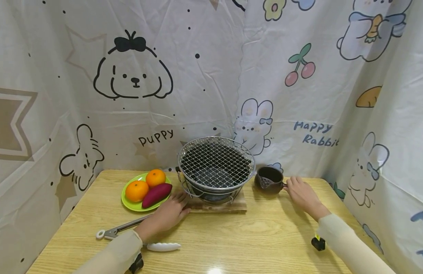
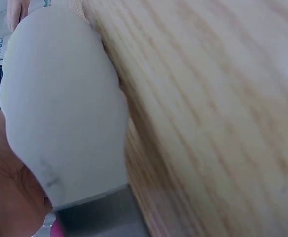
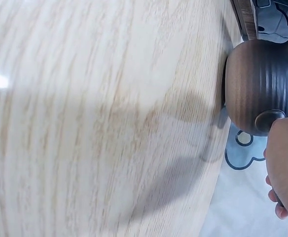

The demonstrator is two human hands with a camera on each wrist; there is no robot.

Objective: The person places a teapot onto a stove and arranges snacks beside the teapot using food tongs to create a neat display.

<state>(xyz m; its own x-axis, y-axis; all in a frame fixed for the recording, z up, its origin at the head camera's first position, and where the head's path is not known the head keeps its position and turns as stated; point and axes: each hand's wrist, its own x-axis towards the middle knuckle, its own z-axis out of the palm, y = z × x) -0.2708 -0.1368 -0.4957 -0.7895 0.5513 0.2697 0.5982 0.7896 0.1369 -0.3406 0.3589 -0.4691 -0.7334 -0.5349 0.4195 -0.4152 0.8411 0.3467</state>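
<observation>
My right hand point(image 1: 302, 194) grips the side handle of a dark brown clay teapot point(image 1: 269, 180), which has no lid on and stands on the table. The right wrist view shows the pot's ribbed side point(image 3: 262, 84) and fingers wrapped around the handle. On the left, my left hand point(image 1: 170, 213) rests fingers and thumb at the left end of a wooden board point(image 1: 218, 207). A round wire-mesh grill point(image 1: 216, 163) stands on that board. Beneath my left forearm lie metal tongs point(image 1: 129, 226) with white handles; one white handle point(image 2: 65, 108) looms large in the left wrist view.
Beside my left hand, a green plate point(image 1: 129, 203) bears two oranges point(image 1: 136, 191) and a purple sweet potato point(image 1: 157, 195). A printed curtain point(image 1: 211, 76) hangs behind the wooden table point(image 1: 266, 239).
</observation>
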